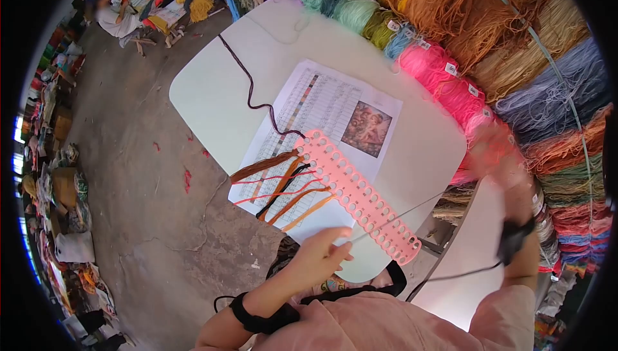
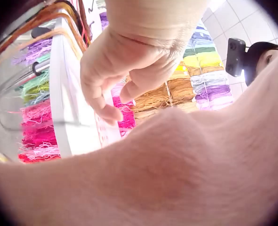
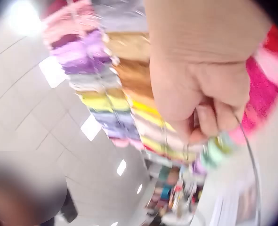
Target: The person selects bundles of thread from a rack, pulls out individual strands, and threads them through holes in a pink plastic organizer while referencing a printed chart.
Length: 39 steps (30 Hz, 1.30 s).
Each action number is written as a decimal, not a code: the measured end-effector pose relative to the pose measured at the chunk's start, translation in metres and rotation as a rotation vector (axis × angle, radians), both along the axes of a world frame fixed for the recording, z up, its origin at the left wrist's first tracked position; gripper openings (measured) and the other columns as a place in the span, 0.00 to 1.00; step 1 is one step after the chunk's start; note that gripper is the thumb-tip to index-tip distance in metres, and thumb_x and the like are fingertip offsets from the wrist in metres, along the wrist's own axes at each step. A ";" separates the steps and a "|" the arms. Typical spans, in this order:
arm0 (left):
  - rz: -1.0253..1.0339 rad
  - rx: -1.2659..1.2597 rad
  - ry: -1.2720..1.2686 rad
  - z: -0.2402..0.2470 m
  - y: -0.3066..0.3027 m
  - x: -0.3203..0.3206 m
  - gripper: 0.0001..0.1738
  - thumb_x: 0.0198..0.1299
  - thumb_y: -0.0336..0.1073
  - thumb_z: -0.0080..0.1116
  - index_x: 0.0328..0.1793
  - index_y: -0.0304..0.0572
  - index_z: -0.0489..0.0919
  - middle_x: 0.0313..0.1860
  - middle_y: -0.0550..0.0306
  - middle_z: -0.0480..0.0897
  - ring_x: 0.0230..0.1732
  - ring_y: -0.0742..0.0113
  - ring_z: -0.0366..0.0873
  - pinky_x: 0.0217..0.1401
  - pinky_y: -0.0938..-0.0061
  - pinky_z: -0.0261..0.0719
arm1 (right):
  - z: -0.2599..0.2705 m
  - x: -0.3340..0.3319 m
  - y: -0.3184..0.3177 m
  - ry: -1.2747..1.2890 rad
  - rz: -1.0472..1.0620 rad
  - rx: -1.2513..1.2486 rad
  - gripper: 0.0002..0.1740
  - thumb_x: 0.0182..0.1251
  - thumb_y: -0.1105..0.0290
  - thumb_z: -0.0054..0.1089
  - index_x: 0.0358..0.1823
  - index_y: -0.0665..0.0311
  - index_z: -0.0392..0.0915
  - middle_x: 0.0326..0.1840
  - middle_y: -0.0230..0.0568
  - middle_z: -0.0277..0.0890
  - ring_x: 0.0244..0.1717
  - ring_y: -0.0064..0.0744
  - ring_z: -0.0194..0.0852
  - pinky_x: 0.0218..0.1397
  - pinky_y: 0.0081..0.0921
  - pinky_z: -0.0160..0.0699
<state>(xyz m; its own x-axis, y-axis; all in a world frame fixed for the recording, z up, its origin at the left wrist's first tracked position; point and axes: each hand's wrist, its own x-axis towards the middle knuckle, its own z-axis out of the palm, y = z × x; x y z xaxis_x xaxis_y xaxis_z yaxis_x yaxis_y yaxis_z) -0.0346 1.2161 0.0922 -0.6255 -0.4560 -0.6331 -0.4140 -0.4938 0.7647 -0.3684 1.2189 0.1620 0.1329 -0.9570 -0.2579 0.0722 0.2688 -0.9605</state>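
Note:
A thin grey thread (image 1: 412, 211) stretches over the pink holed thread card (image 1: 360, 193) between my two hands. My right hand (image 1: 499, 158), blurred, is raised by the pink skeins; in the right wrist view its curled fingers (image 3: 207, 120) pinch the grey thread, which hangs down from them. Beside the lower part of the card, my left hand (image 1: 322, 250) has loosely bent fingers, with thumb and fingertips apart. One end of the thread reaches close to these fingertips. Brown, black, red and orange threads (image 1: 283, 187) hang from the card's upper holes, and a dark purple strand (image 1: 248, 81) trails across the table.
Under the card lies a printed chart (image 1: 322, 97) with a small picture on the white table (image 1: 212, 87). Bundled skeins (image 1: 438, 71) in many colours line the table's far right side. A cable (image 1: 463, 277) runs from the right wrist strap. Another person (image 1: 119, 23) sits in the background.

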 end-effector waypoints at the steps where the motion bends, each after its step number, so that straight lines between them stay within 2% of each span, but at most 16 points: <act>1: 0.069 0.023 0.018 0.007 -0.001 0.004 0.16 0.60 0.29 0.45 0.55 0.36 0.66 0.49 0.52 0.71 0.42 0.68 0.75 0.33 0.80 0.75 | 0.017 -0.035 0.003 0.218 -0.187 -0.044 0.07 0.61 0.70 0.45 0.36 0.66 0.69 0.27 0.31 0.67 0.23 0.15 0.62 0.23 0.12 0.63; 4: 0.224 0.075 0.089 0.015 -0.007 0.013 0.15 0.61 0.29 0.42 0.55 0.35 0.66 0.51 0.51 0.70 0.45 0.65 0.75 0.34 0.79 0.75 | 0.065 -0.120 0.013 0.989 -0.722 -0.112 0.07 0.59 0.72 0.44 0.38 0.65 0.69 0.28 0.32 0.68 0.27 0.17 0.63 0.26 0.14 0.65; 5: 0.258 0.081 0.134 0.010 -0.008 0.013 0.16 0.61 0.28 0.41 0.55 0.34 0.65 0.52 0.51 0.69 0.47 0.64 0.74 0.35 0.77 0.75 | 0.079 -0.110 0.012 1.056 -0.818 -0.191 0.08 0.59 0.73 0.44 0.38 0.65 0.69 0.29 0.32 0.68 0.28 0.17 0.64 0.27 0.14 0.65; 6: 0.295 0.090 0.177 0.006 -0.007 0.012 0.16 0.61 0.28 0.41 0.56 0.34 0.64 0.54 0.51 0.68 0.48 0.62 0.74 0.37 0.76 0.75 | 0.086 -0.093 0.011 0.927 -0.814 -0.293 0.08 0.58 0.74 0.44 0.39 0.65 0.70 0.29 0.32 0.68 0.30 0.18 0.64 0.29 0.15 0.66; 7: 0.373 0.152 0.215 0.006 -0.004 0.008 0.17 0.61 0.28 0.41 0.57 0.34 0.63 0.55 0.51 0.67 0.50 0.61 0.72 0.39 0.74 0.74 | 0.085 -0.057 0.004 0.740 -0.718 -0.330 0.09 0.58 0.74 0.44 0.39 0.65 0.70 0.30 0.32 0.69 0.31 0.19 0.65 0.30 0.15 0.67; 9: 0.511 0.269 0.289 0.006 -0.003 -0.005 0.19 0.61 0.29 0.40 0.59 0.35 0.61 0.57 0.50 0.65 0.54 0.58 0.69 0.43 0.70 0.73 | 0.051 0.022 -0.007 0.495 -0.331 -0.283 0.10 0.57 0.76 0.44 0.40 0.64 0.70 0.31 0.32 0.69 0.33 0.20 0.66 0.32 0.17 0.68; 10: 0.519 0.297 0.312 0.008 -0.005 -0.007 0.19 0.61 0.29 0.41 0.59 0.35 0.60 0.57 0.50 0.64 0.55 0.57 0.68 0.44 0.69 0.73 | 0.018 0.056 -0.014 0.428 -0.020 -0.411 0.07 0.58 0.69 0.48 0.33 0.64 0.72 0.32 0.32 0.70 0.32 0.21 0.67 0.33 0.21 0.68; 11: 0.532 0.326 0.338 0.012 -0.006 -0.010 0.20 0.61 0.30 0.41 0.60 0.36 0.59 0.58 0.50 0.64 0.56 0.56 0.67 0.46 0.68 0.72 | -0.017 0.076 -0.020 0.589 0.164 -0.394 0.06 0.55 0.71 0.54 0.32 0.66 0.71 0.32 0.35 0.70 0.33 0.23 0.68 0.33 0.24 0.69; 12: 0.553 0.356 0.367 0.013 -0.006 -0.011 0.21 0.61 0.31 0.42 0.60 0.36 0.58 0.58 0.49 0.63 0.58 0.56 0.65 0.47 0.66 0.71 | -0.034 0.099 -0.021 0.500 0.235 -0.358 0.08 0.54 0.71 0.54 0.31 0.69 0.70 0.29 0.40 0.69 0.30 0.29 0.69 0.32 0.26 0.69; 14: 0.548 0.386 0.410 0.010 -0.006 -0.012 0.21 0.61 0.32 0.42 0.60 0.36 0.58 0.57 0.50 0.64 0.56 0.56 0.66 0.46 0.66 0.71 | -0.064 0.119 -0.027 0.578 0.296 -0.427 0.06 0.51 0.73 0.54 0.28 0.69 0.70 0.27 0.43 0.69 0.29 0.37 0.69 0.30 0.29 0.68; 20: 0.489 0.381 0.275 0.008 -0.013 -0.023 0.22 0.60 0.34 0.42 0.60 0.37 0.57 0.52 0.52 0.66 0.50 0.62 0.69 0.39 0.71 0.71 | -0.079 0.130 -0.026 0.706 0.229 -0.407 0.06 0.48 0.74 0.55 0.25 0.68 0.69 0.25 0.44 0.67 0.27 0.42 0.68 0.29 0.32 0.66; 23: 0.422 0.283 0.181 0.006 -0.013 -0.025 0.20 0.60 0.33 0.41 0.58 0.38 0.59 0.51 0.52 0.66 0.47 0.65 0.70 0.35 0.74 0.71 | -0.085 0.132 -0.023 0.729 0.200 -0.425 0.04 0.50 0.76 0.55 0.28 0.67 0.71 0.25 0.40 0.67 0.26 0.34 0.67 0.28 0.26 0.67; 26: 0.444 0.246 0.167 0.004 -0.013 -0.027 0.16 0.60 0.33 0.41 0.55 0.39 0.61 0.48 0.53 0.68 0.42 0.67 0.73 0.32 0.77 0.71 | -0.082 0.134 -0.024 0.689 0.183 -0.403 0.05 0.48 0.74 0.55 0.25 0.66 0.69 0.26 0.42 0.67 0.27 0.41 0.68 0.29 0.31 0.67; 30: 0.523 0.249 0.151 -0.007 -0.020 -0.029 0.13 0.60 0.32 0.41 0.51 0.40 0.63 0.43 0.56 0.71 0.32 0.69 0.76 0.28 0.82 0.70 | -0.079 0.135 -0.024 0.699 0.193 -0.418 0.05 0.49 0.74 0.55 0.27 0.66 0.70 0.25 0.42 0.67 0.27 0.39 0.68 0.29 0.29 0.68; 33: 0.553 0.193 0.183 -0.012 -0.021 -0.029 0.12 0.61 0.32 0.41 0.50 0.37 0.64 0.36 0.57 0.74 0.31 0.68 0.78 0.26 0.82 0.71 | -0.077 0.134 -0.026 0.622 0.203 -0.396 0.04 0.50 0.75 0.55 0.28 0.66 0.71 0.26 0.40 0.68 0.27 0.36 0.68 0.29 0.27 0.67; 39: 0.566 0.233 0.195 -0.016 -0.024 -0.027 0.09 0.61 0.34 0.43 0.45 0.39 0.68 0.32 0.60 0.74 0.31 0.69 0.78 0.26 0.83 0.70 | -0.076 0.129 -0.030 0.528 0.244 -0.377 0.03 0.51 0.77 0.54 0.29 0.66 0.72 0.27 0.39 0.69 0.29 0.31 0.68 0.30 0.25 0.67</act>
